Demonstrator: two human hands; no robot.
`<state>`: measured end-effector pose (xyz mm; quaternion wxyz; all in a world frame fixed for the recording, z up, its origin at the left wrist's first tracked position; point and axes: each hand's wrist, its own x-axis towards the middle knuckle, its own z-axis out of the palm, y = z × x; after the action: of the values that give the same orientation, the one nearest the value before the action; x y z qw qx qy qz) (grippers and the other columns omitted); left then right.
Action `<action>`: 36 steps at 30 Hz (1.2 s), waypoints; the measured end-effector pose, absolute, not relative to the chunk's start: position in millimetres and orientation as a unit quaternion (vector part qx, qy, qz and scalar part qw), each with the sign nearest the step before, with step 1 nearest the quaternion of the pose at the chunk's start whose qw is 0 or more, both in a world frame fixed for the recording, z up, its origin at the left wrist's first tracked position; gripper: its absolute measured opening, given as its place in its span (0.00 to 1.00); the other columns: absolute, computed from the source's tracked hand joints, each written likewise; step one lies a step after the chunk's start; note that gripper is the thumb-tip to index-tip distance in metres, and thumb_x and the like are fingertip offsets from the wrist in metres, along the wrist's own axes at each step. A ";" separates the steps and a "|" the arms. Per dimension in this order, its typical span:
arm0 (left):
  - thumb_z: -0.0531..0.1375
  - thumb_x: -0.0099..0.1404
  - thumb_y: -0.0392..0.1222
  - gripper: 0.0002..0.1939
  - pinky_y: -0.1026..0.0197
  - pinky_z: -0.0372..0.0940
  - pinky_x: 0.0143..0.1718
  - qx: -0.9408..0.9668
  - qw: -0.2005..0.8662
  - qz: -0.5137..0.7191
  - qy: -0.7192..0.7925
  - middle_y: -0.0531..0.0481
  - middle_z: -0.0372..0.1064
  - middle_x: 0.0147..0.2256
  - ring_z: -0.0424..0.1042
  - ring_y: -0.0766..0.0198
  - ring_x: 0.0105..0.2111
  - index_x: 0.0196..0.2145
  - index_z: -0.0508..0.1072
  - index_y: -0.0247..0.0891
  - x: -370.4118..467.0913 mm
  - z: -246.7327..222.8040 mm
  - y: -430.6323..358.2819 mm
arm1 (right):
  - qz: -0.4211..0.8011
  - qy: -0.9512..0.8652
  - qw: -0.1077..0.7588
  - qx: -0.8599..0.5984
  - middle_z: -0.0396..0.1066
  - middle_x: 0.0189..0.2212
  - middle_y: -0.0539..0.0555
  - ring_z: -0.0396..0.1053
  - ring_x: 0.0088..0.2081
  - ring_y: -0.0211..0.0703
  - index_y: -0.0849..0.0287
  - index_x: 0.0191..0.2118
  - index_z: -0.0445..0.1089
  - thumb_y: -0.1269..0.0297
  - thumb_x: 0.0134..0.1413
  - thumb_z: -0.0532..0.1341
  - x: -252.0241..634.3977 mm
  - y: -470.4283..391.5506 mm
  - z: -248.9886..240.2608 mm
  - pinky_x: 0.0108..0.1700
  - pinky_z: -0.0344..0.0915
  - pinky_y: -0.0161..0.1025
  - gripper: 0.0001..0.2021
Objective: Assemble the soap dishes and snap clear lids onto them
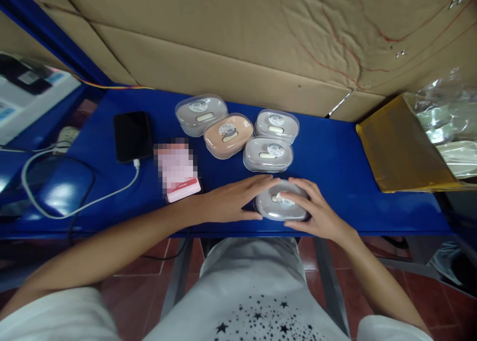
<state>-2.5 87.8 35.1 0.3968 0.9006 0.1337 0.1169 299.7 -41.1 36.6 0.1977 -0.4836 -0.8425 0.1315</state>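
Note:
A grey oval plastic box with a clear lid (272,209) and a round barcode sticker sits near the table's front edge. My right hand (316,209) wraps its right side, one finger lying over the lid by the sticker. At the box's left side is my left hand (234,199), fingers stretched out along the far edge and thumb apart at the near side. Behind it stand a second grey box (257,154) and a third grey box (288,125). A peach box (238,137) and another grey box (186,120) are further left.
On the blue table (328,167), a black device (132,132) with a white cable (104,199) lies left, beside a partly pixelated pink phone screen (181,174). An open cardboard carton (406,147) holding clear plastic wrapping (439,117) stands right. Cardboard (223,47) lines the back.

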 end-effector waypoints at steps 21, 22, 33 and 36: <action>0.60 0.79 0.39 0.13 0.48 0.74 0.62 0.922 0.121 0.314 0.189 0.42 0.77 0.58 0.77 0.53 0.59 0.58 0.76 0.42 -11.1 42.8 124.8 | 0.081 -0.747 0.179 -0.635 0.54 0.74 0.66 0.56 0.75 0.69 0.50 0.79 0.52 0.35 0.65 0.65 437.2 26.1 46.1 0.76 0.55 0.69 0.46; 0.60 0.79 0.39 0.12 0.49 0.74 0.62 0.924 0.120 0.310 0.190 0.42 0.77 0.58 0.77 0.53 0.59 0.57 0.77 0.43 -11.2 43.5 124.8 | 0.076 -0.749 0.178 -0.633 0.54 0.75 0.67 0.56 0.76 0.69 0.50 0.79 0.51 0.35 0.66 0.64 439.7 29.0 45.4 0.76 0.55 0.69 0.46; 0.64 0.73 0.58 0.33 0.32 0.61 0.69 0.841 0.050 0.249 0.478 0.37 0.59 0.74 0.61 0.33 0.72 0.71 0.66 0.49 -30.4 51.0 165.1 | 0.034 -0.777 0.160 -0.608 0.54 0.79 0.63 0.54 0.78 0.65 0.49 0.82 0.46 0.40 0.76 0.52 386.1 80.8 66.1 0.76 0.54 0.69 0.38; 0.61 0.74 0.60 0.30 0.36 0.61 0.70 0.848 0.057 0.228 0.475 0.37 0.67 0.68 0.65 0.37 0.70 0.67 0.70 0.45 -30.3 46.9 175.1 | 0.053 -0.805 0.161 -0.569 0.50 0.80 0.62 0.49 0.80 0.64 0.50 0.81 0.50 0.44 0.78 0.51 350.2 109.1 59.8 0.78 0.51 0.68 0.34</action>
<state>-30.3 175.1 46.9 0.0569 0.8479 0.4751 0.2283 350.2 109.1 59.8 0.1612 -0.5691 -0.8046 0.0531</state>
